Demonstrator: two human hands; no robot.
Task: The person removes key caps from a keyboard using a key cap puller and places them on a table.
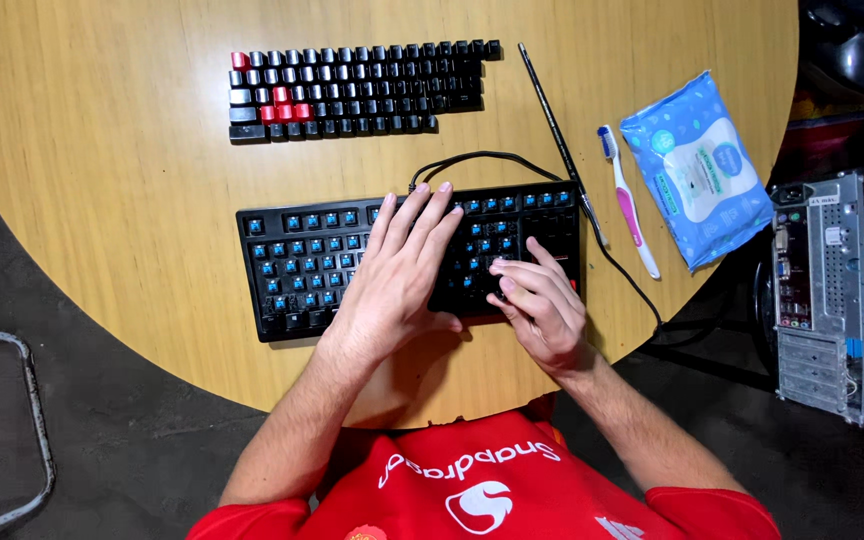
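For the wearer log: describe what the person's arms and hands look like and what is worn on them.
Both forearms are bare up to short red sleeves of a red T-shirt with white print on the chest. The left hand and right hand are ungloved, with no rings, watch or bracelet visible. Fingers are slim, with short nails.

We see a round wooden counter [102,150]. On it lie a bare keyboard [297,265], rows of loose keycaps [352,90], a thin rod [552,120], a toothbrush [628,200] and a blue wipes pack [697,165].

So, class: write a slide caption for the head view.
Both hands, left and right, rest on a keycap-stripped keyboard.
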